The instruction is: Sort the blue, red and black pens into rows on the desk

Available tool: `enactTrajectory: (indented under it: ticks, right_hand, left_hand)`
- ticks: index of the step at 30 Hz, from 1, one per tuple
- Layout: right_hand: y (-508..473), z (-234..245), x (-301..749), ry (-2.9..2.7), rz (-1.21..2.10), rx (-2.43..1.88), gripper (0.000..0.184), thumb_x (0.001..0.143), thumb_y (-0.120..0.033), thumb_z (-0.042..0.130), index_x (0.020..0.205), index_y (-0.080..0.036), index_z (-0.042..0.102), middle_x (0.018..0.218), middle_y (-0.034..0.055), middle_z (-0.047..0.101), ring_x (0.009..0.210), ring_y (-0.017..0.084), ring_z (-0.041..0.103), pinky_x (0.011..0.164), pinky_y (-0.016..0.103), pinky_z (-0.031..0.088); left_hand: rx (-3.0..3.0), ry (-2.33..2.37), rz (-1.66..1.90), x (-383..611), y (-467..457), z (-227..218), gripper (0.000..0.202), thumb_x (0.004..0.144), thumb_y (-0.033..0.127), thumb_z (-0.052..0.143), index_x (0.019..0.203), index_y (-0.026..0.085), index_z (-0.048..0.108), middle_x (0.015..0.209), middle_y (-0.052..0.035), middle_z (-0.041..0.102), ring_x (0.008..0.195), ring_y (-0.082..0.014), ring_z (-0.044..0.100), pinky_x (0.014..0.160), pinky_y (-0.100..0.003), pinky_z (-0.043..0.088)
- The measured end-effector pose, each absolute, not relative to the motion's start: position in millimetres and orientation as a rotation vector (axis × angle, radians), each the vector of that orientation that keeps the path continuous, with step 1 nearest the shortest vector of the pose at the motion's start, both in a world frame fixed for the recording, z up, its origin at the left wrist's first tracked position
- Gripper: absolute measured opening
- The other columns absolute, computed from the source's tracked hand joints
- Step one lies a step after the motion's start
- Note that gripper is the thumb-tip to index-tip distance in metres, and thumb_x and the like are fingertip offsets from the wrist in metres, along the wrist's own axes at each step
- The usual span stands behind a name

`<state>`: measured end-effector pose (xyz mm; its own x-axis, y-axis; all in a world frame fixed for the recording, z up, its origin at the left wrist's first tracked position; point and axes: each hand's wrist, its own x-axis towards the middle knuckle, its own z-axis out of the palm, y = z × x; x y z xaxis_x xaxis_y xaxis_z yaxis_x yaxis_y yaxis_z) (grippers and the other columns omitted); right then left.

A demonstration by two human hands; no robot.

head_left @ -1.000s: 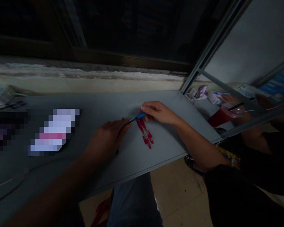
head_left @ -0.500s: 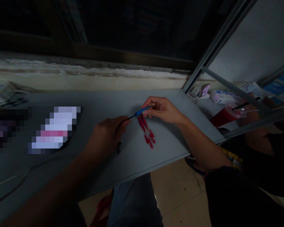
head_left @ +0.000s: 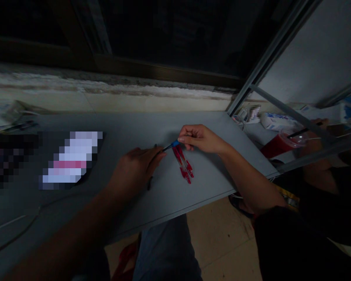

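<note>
R hand (head_left: 200,139) pinches blue pen (head_left: 174,144) btwn thumb & fingers; L hand (head_left: 136,168) has fingers together near pen's tail, grip unclear. Keep pen clear of red pens (head_left: 183,169).

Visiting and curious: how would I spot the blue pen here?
Find the grey table below the window ledge. The right hand pinches a slim blue pen above the red pens; it alone is held, its tip reaching toward the left hand.
</note>
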<state>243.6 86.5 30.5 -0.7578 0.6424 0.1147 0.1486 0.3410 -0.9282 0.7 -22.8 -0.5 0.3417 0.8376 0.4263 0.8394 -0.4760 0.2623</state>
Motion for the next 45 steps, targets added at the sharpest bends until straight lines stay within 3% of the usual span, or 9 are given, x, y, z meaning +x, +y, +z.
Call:
enactTrajectory:
  ticks: [4, 7, 12, 14, 21, 27, 33, 45]
  right_hand:
    - [83.0, 30.2, 242.3, -2.217, 1.388, -0.696, 0.052, 0.098, -0.065, 0.06, 0.073, -0.019, 0.057, 0.047, -0.0081, 0.047, 0.046, 0.007, 0.038, 0.05, 0.023, 0.032]
    - [81.9, 31.5, 241.9, -2.169, 1.44, -0.726, 0.054, 0.096, -0.064, 0.063, 0.067, -0.019, 0.056, 0.043, -0.0088, 0.043, 0.041, 0.006, 0.033, 0.047, 0.023, 0.029]
    - [84.6, 31.2, 240.7, -1.921, 1.393, -0.82, 0.054, 0.088, -0.064, 0.073, 0.064, -0.019, 0.055, 0.046, -0.0072, 0.049, 0.042, 0.006, 0.038, 0.049, 0.023, 0.031]
    - [84.8, 30.7, 239.8, -1.91, 1.385, -0.816, 0.055, 0.087, -0.064, 0.074, 0.064, -0.019, 0.054, 0.047, -0.0067, 0.05, 0.044, 0.006, 0.039, 0.051, 0.023, 0.033]
    - [79.8, 27.4, 236.0, -2.043, 1.414, -0.857, 0.055, 0.094, -0.062, 0.069, 0.062, -0.02, 0.052, 0.049, -0.0055, 0.051, 0.046, 0.007, 0.04, 0.051, 0.026, 0.032]
    - [80.4, 20.9, 233.4, -2.062, 1.455, -0.865, 0.055, 0.093, -0.061, 0.069, 0.063, -0.018, 0.053, 0.05, -0.0061, 0.051, 0.047, 0.006, 0.04, 0.05, 0.024, 0.032]
    - [83.0, 15.9, 233.4, -2.082, 1.507, -0.852, 0.051, 0.092, -0.057, 0.072, 0.065, -0.017, 0.054, 0.051, -0.0053, 0.055, 0.047, 0.006, 0.044, 0.05, 0.022, 0.035]
    - [88.9, 19.4, 236.9, -2.145, 1.656, -0.858, 0.044, 0.087, -0.049, 0.08, 0.069, -0.017, 0.056, 0.06, -0.0043, 0.062, 0.054, 0.007, 0.052, 0.057, 0.022, 0.043]
  left_hand:
    - [-2.493, -1.507, -0.795, -1.3, -22.3, -0.2, 0.047, 0.112, 0.046, 0.035, 0.116, 0.021, 0.075, 0.092, -0.0086, 0.08, 0.079, -0.0246, 0.073, 0.083, -0.04, 0.054]
    - [-2.499, -1.456, -0.787, 2.2, -24.1, -1.7, 0.043, 0.112, 0.043, 0.038, 0.117, 0.02, 0.074, 0.089, -0.0092, 0.079, 0.079, -0.0251, 0.073, 0.083, -0.041, 0.054]
    - [-2.74, -1.26, -0.914, 12.5, -31.0, -4.3, 0.048, 0.108, 0.036, 0.052, 0.152, 0.019, 0.05, 0.109, -0.0112, 0.076, 0.095, -0.0244, 0.073, 0.086, -0.038, 0.058]
    - [-2.843, -1.096, -0.905, 14.9, -32.9, -3.4, 0.054, 0.105, 0.032, 0.058, 0.156, 0.021, 0.045, 0.111, -0.01, 0.074, 0.101, -0.0244, 0.071, 0.091, -0.039, 0.058]
    - [-3.037, -1.009, -0.772, 19.3, -32.9, 1.8, 0.038, 0.099, 0.021, 0.062, 0.137, 0.023, 0.062, 0.115, -0.0083, 0.073, 0.107, -0.0238, 0.07, 0.097, -0.04, 0.056]
    - [-3.136, -1.03, -0.831, 21.6, -36.5, 3.9, 0.035, 0.098, 0.03, 0.066, 0.132, 0.021, 0.061, 0.12, -0.0094, 0.071, 0.113, -0.025, 0.068, 0.1, -0.041, 0.055]
    - [-3.158, -0.997, -0.844, 21.6, -34.4, 3.1, 0.019, 0.102, 0.025, 0.058, 0.12, 0.022, 0.065, 0.111, -0.0071, 0.069, 0.108, -0.024, 0.066, 0.099, -0.041, 0.053]
    - [-3.212, -1.089, -0.798, 16.5, -32.4, -5.7, 0.021, 0.1, 0.025, 0.061, 0.12, 0.027, 0.065, 0.116, -0.0049, 0.068, 0.109, -0.0228, 0.066, 0.096, -0.038, 0.054]
